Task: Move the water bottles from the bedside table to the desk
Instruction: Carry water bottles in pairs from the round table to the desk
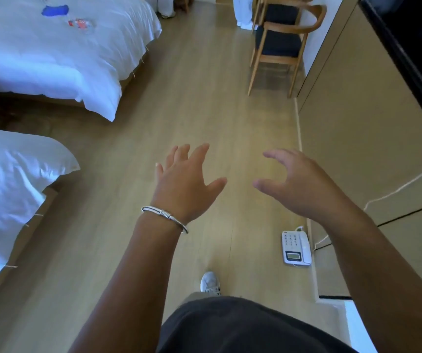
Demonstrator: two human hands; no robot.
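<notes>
Both of my hands are held out in front of me over a wooden floor, and neither holds anything. My left hand (187, 182) has its fingers spread, with a silver bracelet on the wrist. My right hand (299, 182) is open with the fingers loosely curved. No water bottle, bedside table or desk top shows in this view.
Two beds with white duvets (52, 47) (8, 189) stand along the left. A wooden chair with a dark seat (278, 44) stands at the far right by a beige wall (357, 128). A white telephone (296, 247) lies on the floor beside the wall, its cord running up. My shoe (210, 282) is below.
</notes>
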